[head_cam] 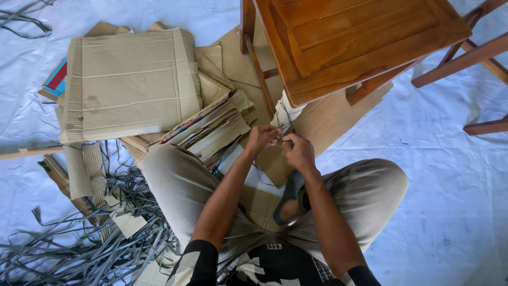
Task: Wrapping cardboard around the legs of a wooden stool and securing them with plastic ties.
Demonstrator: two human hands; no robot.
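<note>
- On the floor, over a pale plastic sheet (439,175), a person sat cross-legged with both hands raised in front of the knees, just below the edge of a wooden chair (360,42).
- The left hand (262,139) was pinched shut on a thin grey strap (286,128); the right hand (299,152) gripped the same strap, the fingertips of both nearly touching.
- The strap ran up from the hands toward a whitish bundle (290,112) tucked beside the chair leg; how it was fastened there could not be told.
- Judged from the grip, the step in hand was working the strap between the fingers, knotting or pulling it snug. The next move seemed to call for steady tension from both hands without letting the thin strap slip.
- To the left lay a flattened cardboard box (129,85) atop a stack of cardboard sheets (217,130).
- A loose tangle of grey straps (90,243) sprawled by the left knee.
</note>
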